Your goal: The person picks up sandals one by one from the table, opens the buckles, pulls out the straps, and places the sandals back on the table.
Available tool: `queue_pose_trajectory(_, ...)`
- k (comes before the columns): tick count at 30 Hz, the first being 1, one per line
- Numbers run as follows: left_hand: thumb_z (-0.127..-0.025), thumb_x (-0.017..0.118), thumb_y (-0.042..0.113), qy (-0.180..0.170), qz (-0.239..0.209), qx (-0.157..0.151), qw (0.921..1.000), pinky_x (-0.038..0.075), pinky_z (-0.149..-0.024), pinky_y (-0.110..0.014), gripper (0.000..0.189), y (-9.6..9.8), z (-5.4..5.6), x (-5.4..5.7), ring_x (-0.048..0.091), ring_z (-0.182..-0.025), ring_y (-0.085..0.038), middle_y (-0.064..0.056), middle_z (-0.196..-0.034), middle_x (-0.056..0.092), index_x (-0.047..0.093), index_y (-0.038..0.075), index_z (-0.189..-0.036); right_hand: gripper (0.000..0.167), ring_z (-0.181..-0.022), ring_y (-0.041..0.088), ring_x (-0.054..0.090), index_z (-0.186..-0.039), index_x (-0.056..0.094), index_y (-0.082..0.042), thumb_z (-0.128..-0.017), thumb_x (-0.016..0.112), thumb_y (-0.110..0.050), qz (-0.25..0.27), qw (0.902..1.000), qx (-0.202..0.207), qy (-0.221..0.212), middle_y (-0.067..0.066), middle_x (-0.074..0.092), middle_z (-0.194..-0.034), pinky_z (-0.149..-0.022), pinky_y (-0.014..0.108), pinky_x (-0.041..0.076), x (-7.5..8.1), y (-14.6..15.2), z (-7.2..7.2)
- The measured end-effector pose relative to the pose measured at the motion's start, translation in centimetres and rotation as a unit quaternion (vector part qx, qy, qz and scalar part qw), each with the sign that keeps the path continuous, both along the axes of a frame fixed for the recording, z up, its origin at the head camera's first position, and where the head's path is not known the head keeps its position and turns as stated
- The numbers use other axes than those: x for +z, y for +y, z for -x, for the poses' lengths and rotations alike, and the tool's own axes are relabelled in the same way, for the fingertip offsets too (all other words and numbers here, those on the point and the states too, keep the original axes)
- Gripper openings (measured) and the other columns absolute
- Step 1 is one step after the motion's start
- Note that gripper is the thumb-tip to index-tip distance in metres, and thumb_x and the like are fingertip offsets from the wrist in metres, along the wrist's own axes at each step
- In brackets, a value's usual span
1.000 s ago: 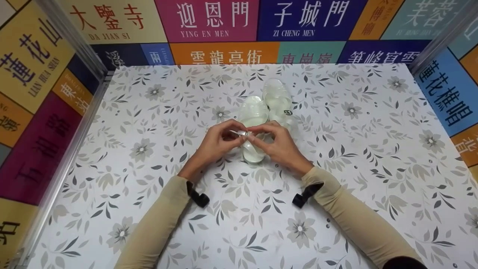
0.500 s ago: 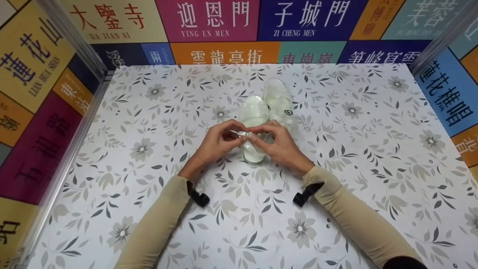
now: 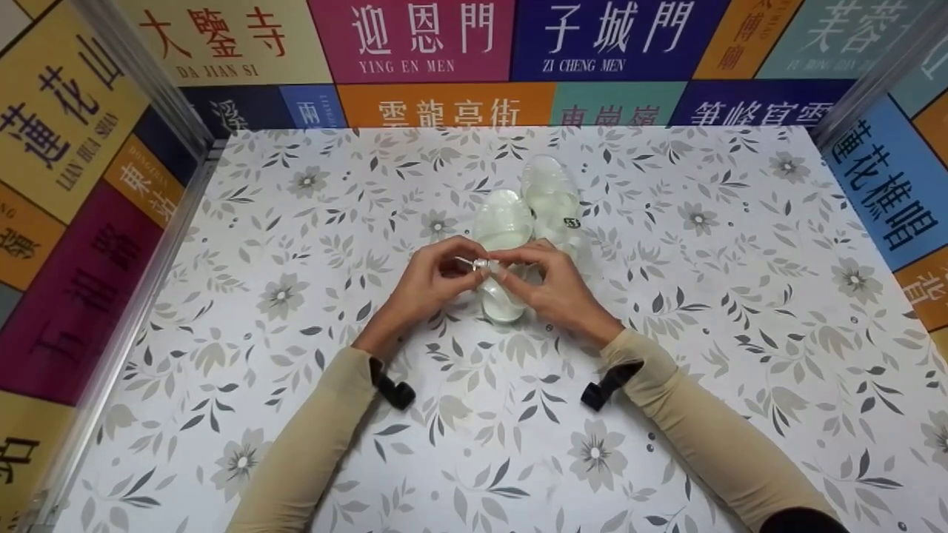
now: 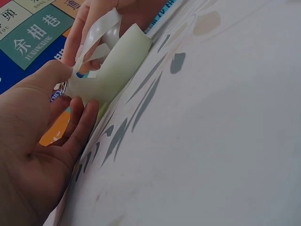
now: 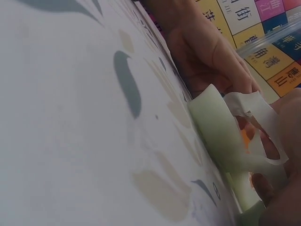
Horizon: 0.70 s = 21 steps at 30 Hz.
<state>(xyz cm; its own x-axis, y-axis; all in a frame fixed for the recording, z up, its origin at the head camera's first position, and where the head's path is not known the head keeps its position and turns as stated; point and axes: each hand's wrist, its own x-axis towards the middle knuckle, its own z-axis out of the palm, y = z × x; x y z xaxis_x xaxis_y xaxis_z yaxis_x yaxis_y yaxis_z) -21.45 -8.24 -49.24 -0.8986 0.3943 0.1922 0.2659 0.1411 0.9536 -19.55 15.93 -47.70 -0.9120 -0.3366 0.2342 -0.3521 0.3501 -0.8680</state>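
Two pale green, translucent sandals lie on the table. Both hands are over the nearer sandal [image 3: 504, 215], at its ankle strap [image 4: 104, 29] and small silver buckle [image 3: 481, 264]. My left hand [image 3: 435, 275] pinches the strap at the buckle between thumb and index finger; a thin light strip sticks out there. Opposite it, my right hand [image 3: 555, 281] pinches the strap with thumb and forefinger, fingertips close to the left ones. In the right wrist view the strap loops above the sandal's heel [image 5: 214, 125]. The fingertips partly hide the buckle.
The other sandal [image 3: 546, 181], with a small dark label [image 3: 572, 222], lies just behind and to the right, partly behind the right hand. A flower-patterned cover [image 3: 503, 429] spans the table. Colourful printed panels [image 3: 422, 41] stand at the back and both sides.
Both hands stay in place over the nearer sandal. The buckle and the light strip between the fingertips have turned slightly.
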Motion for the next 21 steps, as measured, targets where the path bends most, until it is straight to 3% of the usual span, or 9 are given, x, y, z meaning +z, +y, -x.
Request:
queue_pose_trajectory(11, -0.099, 0.082, 0.020, -0.010, -0.009, -0.001, 0.9999, 0.063, -0.085, -0.032, 0.021, -0.11, -0.02, -0.03, 0.078, -0.099, -0.022, -0.001, -0.113, 0.079, 0.075, 0.020, -0.118, 0.027, -0.124, 0.013, 0.059, -0.130, 0.078, -0.030, -0.104, 0.075, -0.031, -0.008, 0.9997, 0.022, 0.008, -0.010, 0.076, -0.126, -0.113, 0.042, 0.041, 0.06, 0.07, 0.04)
queue_pose_trajectory(18, -0.101, 0.079, 0.020, -0.014, -0.022, 0.000, 0.9997, 0.066, -0.083, -0.036, 0.019, 0.02, -0.02, 0.14, 0.078, -0.097, -0.025, -0.007, -0.108, 0.078, 0.070, 0.014, -0.117, 0.031, -0.117, 0.018, 0.058, -0.135, 0.074, -0.023, -0.104, 0.073, -0.019, 0.038, 0.9989, 0.023, -0.013, 0.000, 0.071, -0.121, -0.101, 0.038, 0.048, 0.28, 0.17, -0.21)
queue_pose_trajectory(21, -0.102, 0.075, 0.018, -0.017, -0.014, 0.002, 0.9997, 0.066, -0.086, -0.038, 0.017, -0.02, -0.13, 0.31, 0.079, -0.099, -0.024, -0.007, -0.112, 0.077, 0.068, 0.014, -0.118, 0.030, -0.121, 0.020, 0.060, -0.135, 0.074, -0.021, -0.105, 0.072, -0.019, 0.050, 0.9987, 0.014, -0.001, 0.002, 0.071, -0.124, -0.104, 0.040, 0.049, 0.35, 0.15, -0.25)
